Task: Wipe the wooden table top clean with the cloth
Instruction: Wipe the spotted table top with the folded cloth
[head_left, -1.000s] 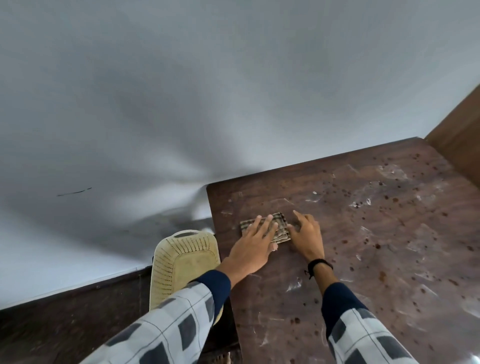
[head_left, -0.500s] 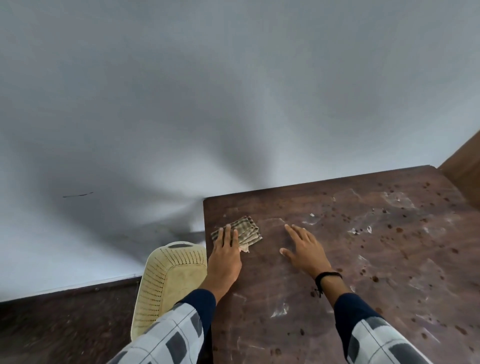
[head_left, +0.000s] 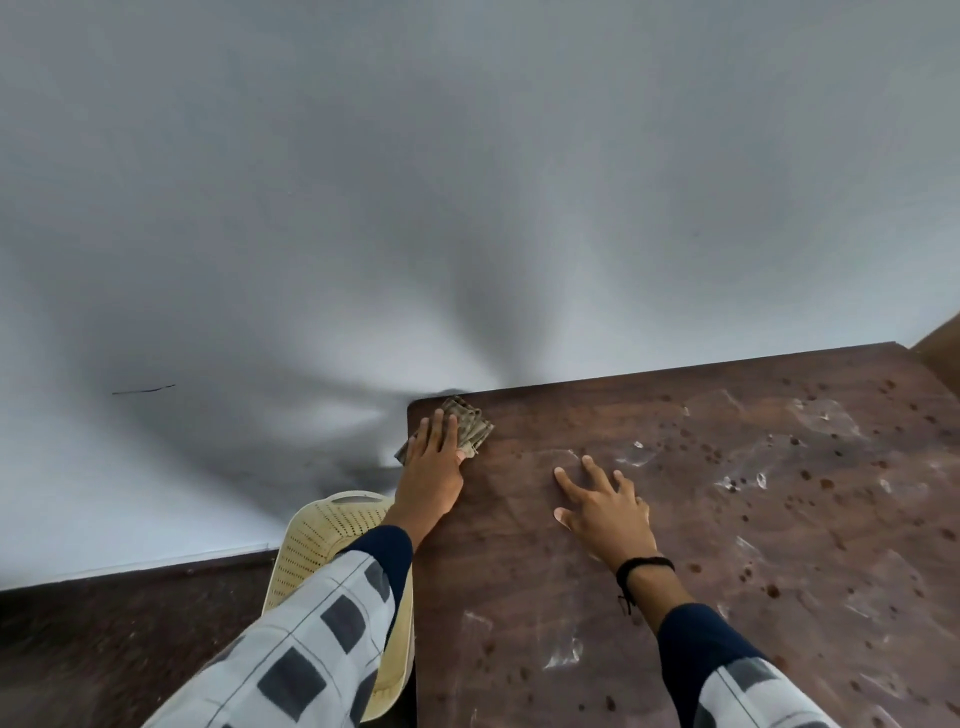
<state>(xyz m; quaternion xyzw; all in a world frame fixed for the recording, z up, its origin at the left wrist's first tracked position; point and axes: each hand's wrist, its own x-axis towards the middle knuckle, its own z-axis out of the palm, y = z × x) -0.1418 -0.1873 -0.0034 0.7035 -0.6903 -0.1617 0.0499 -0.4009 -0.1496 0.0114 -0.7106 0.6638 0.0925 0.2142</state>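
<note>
Both hands lie flat, gripping nothing. Left hand (head_left: 435, 457) presses the cloth (head_left: 470, 423) at the table (head_left: 727, 571)'s far-left corner. Right hand (head_left: 605, 506) rests nearby.

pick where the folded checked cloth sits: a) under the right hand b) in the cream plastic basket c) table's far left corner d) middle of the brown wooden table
c: the folded checked cloth lies at the far left corner of the brown wooden table, under the left hand, laid flat
</note>
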